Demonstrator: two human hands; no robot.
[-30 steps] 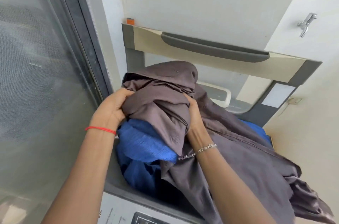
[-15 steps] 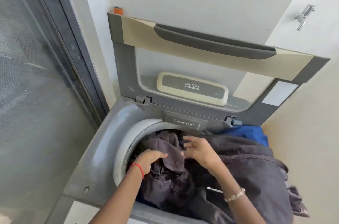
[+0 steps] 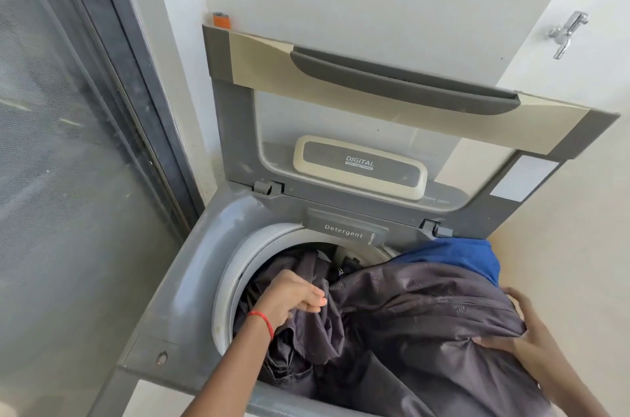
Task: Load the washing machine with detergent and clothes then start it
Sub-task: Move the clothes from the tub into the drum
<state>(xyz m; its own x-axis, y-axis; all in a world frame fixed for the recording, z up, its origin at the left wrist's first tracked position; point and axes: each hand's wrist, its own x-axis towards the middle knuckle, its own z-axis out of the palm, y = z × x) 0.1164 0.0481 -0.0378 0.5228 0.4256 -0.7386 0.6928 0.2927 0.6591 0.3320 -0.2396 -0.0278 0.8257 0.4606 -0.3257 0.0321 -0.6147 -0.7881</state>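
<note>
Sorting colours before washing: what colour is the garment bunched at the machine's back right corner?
The bunched cloth garment is bright blue; head view.

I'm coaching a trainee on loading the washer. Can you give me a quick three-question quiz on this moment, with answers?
1. Choose: the blue garment lies at the washer's A) front left, B) back right, C) back left.
2. True or false: the right hand grips the grey garment.
3. Fill in: the closed drawer at the back is labelled ____.
Key: 1 B; 2 true; 3 Detergent.
</note>
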